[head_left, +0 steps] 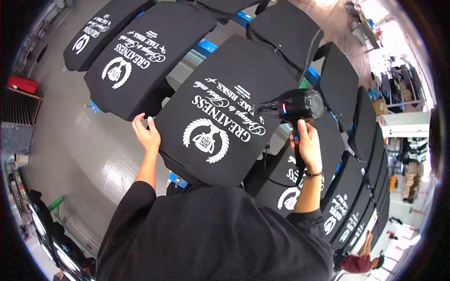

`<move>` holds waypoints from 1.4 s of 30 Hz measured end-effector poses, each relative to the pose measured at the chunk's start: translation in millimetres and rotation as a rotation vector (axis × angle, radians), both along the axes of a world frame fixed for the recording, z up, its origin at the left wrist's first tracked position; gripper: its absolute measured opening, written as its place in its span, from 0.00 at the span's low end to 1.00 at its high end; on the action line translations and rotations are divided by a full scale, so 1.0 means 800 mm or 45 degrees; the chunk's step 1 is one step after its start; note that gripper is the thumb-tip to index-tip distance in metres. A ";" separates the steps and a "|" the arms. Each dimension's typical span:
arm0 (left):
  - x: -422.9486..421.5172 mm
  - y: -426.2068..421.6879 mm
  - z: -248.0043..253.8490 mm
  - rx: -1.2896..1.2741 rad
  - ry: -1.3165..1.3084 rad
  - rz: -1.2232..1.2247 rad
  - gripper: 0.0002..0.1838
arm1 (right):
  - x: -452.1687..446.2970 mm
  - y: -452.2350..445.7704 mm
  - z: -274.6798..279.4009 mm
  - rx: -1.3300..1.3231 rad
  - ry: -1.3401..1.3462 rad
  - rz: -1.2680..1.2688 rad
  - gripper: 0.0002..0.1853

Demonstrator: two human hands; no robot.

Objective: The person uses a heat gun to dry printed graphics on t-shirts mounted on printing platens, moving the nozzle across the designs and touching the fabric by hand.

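Black shirt (262, 70): matte cloth stretched flat, white lettering (222, 113) and wreath (206, 140). Similar printed shirts (147, 47) line both sides of it. Shiny grey floor (112, 164) left of shirt; brown box (380, 107) far right, contents unclear. Left hand (147, 135) at shirt's left edge, fingers spread, contact uncertain. Right hand (308, 146) grips black hair dryer (300, 104) above shirt's right edge.

Gripping a black plastic hair dryer (302, 104) in the right hand (310, 146), aiming its pronged nozzle (270, 109) toward a black fabric-covered board (248, 61) with white lettering (215, 118); holding the left hand (148, 135) at the board's left edge.
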State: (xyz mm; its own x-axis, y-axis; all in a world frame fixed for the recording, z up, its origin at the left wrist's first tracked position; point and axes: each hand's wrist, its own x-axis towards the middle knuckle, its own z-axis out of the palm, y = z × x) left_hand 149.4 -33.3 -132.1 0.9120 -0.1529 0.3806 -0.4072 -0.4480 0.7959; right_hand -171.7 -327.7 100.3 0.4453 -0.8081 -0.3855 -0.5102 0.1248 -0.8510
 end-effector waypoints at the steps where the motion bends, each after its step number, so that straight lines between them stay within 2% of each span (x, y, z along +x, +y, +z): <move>1: 0.001 0.001 -0.003 0.026 -0.039 -0.004 0.16 | -0.014 0.008 0.003 0.032 -0.003 -0.044 0.19; 4: 0.003 0.001 -0.007 0.053 -0.124 -0.040 0.16 | -0.047 0.020 -0.010 -0.089 0.079 -0.043 0.20; 6: 0.002 0.001 -0.005 0.068 -0.073 -0.017 0.16 | -0.058 0.023 -0.010 0.009 0.028 -0.119 0.20; 9: 0.002 0.000 -0.004 0.073 -0.068 -0.025 0.17 | -0.061 0.030 -0.010 -0.080 0.040 -0.085 0.21; 13: 0.001 0.000 -0.002 0.048 -0.009 -0.007 0.19 | -0.060 0.022 -0.012 0.017 0.001 -0.104 0.22; 16: -0.002 -0.001 0.001 0.056 0.017 -0.002 0.19 | -0.053 0.018 -0.017 -0.104 0.067 -0.018 0.23; 19: -0.009 0.008 0.005 0.066 -0.024 -0.034 0.19 | -0.060 0.023 -0.006 -0.003 0.061 0.053 0.21; 22: -0.031 0.038 -0.017 -0.147 0.104 -0.017 0.21 | -0.062 0.046 0.017 -0.083 0.185 0.082 0.19; 27: -0.077 0.078 -0.015 -0.238 0.414 0.083 0.22 | -0.059 0.059 0.015 -0.119 0.193 0.164 0.19; 31: -0.080 0.076 -0.011 -0.258 0.361 0.105 0.24 | -0.025 0.063 0.011 0.090 0.089 0.319 0.19; 33: -0.081 0.070 -0.005 -0.253 0.362 0.076 0.23 | 0.008 0.069 0.006 0.026 -0.042 0.452 0.19; 36: -0.084 0.062 0.013 -0.277 0.471 0.042 0.23 | 0.063 0.067 -0.005 -0.062 -0.031 0.498 0.22; 37: -0.078 0.069 -0.007 -0.310 0.494 0.029 0.23 | 0.080 0.065 -0.011 -0.058 -0.052 0.504 0.23; 40: -0.088 0.082 -0.002 -0.394 0.619 0.047 0.23 | 0.116 0.076 -0.019 -0.344 -0.077 0.531 0.24; 41: -0.095 0.090 -0.001 -0.413 0.635 0.065 0.23 | 0.120 0.080 -0.013 -0.350 -0.081 0.566 0.23; 42: -0.100 0.099 0.000 -0.412 0.631 0.080 0.23 | 0.120 0.081 -0.011 -0.217 -0.081 0.586 0.23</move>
